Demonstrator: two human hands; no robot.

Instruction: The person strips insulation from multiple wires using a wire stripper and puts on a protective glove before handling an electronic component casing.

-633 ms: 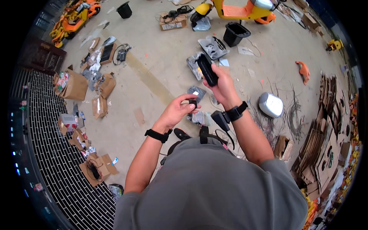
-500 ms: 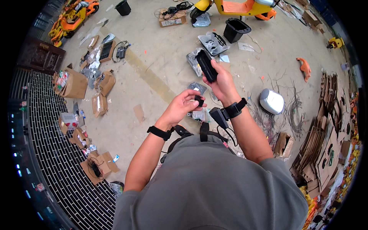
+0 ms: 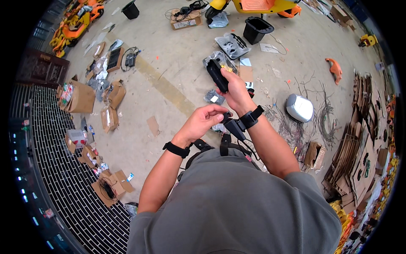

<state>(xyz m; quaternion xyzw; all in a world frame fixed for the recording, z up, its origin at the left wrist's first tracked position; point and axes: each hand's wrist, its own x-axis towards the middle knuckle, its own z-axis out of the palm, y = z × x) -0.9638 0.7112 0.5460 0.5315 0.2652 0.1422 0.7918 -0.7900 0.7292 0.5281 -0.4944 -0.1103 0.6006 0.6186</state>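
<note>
My right hand point(image 3: 237, 92) is closed around a long, hollow black plastic case point(image 3: 216, 73), held up and tilted away from me. Lower and to the left, my left hand point(image 3: 200, 123) pinches a small black piece point(image 3: 227, 114) between thumb and fingers. That piece is close to the black boxy device point(image 3: 234, 129) strapped at my right wrist, which partly hides it. Whether the two touch I cannot tell. Beneath the hands on the floor lie a clear bag of parts point(image 3: 228, 62) and a small bag with a white label point(image 3: 214, 97).
A grey plastic tray of parts point(image 3: 231, 45) and a black bin point(image 3: 256, 31) stand ahead, before a yellow scooter point(image 3: 270, 6). Opened cardboard boxes point(image 3: 80, 96) line the left. A silver rounded box point(image 3: 300, 108), loose wires point(image 3: 326, 122) and stacked flat cardboard point(image 3: 353, 139) lie at right.
My right hand has moved slightly left and nearer me with the black case. The left hand's small black piece is now close to the right wrist device.
</note>
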